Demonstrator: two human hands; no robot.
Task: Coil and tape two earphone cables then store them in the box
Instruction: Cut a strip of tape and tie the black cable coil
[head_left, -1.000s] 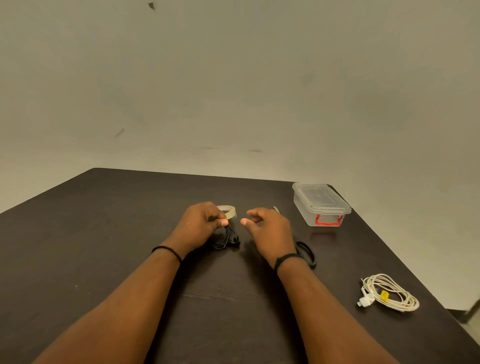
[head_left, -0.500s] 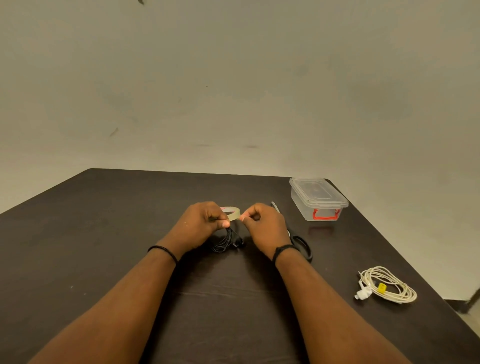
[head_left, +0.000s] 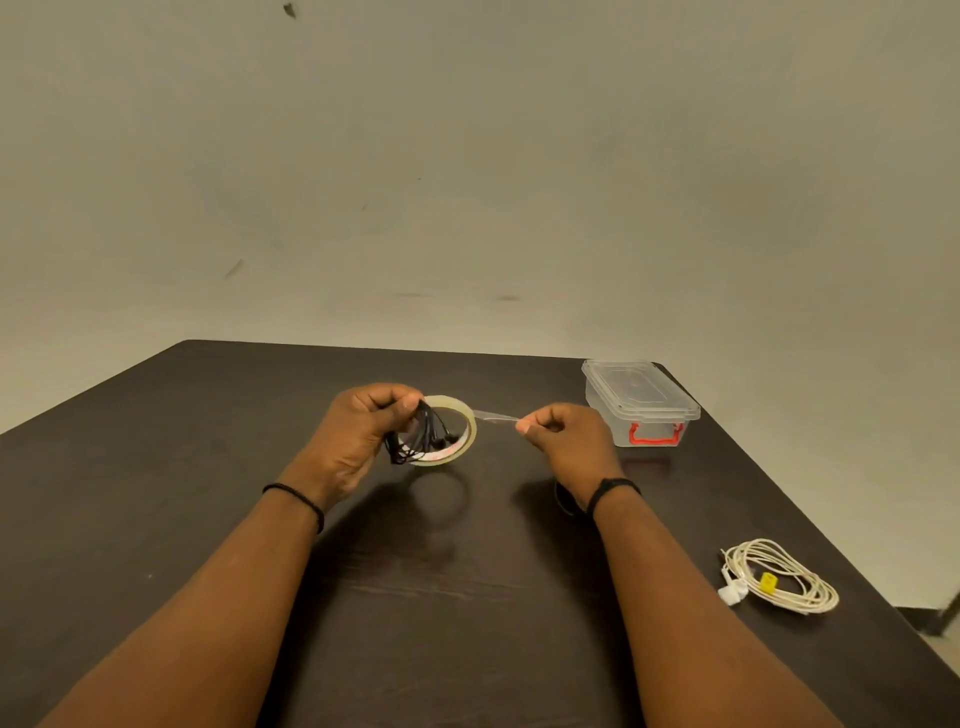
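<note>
Up above the dark table, the person held both hands in the air. The left hand had its grip closed on two things at once: the bunched black earphone cable and the clear tape roll. I think they were held together so the tape would be right next to the cable when it was time to wrap it. The black loops hung down in front of the roll's hole, so the coil could not spring open.

The right hand had its finger and thumb pinched shut on the end of the tape strip. The strip ran flat and tight from the roll to that pinch. It looked like the hands were kept apart so the sticky strip would not curl and stick to itself.

The white earphone cable lay coiled near the right edge of the table, well apart from the hands. A small yellow piece sat on it, maybe its tape, so that one seemed done. The clear box with the red clasp sat at the far right of the table with its lid on, just beside the right hand. Neither cable was inside it yet. Something dark lay behind the right wrist, but I could not tell what it was.
</note>
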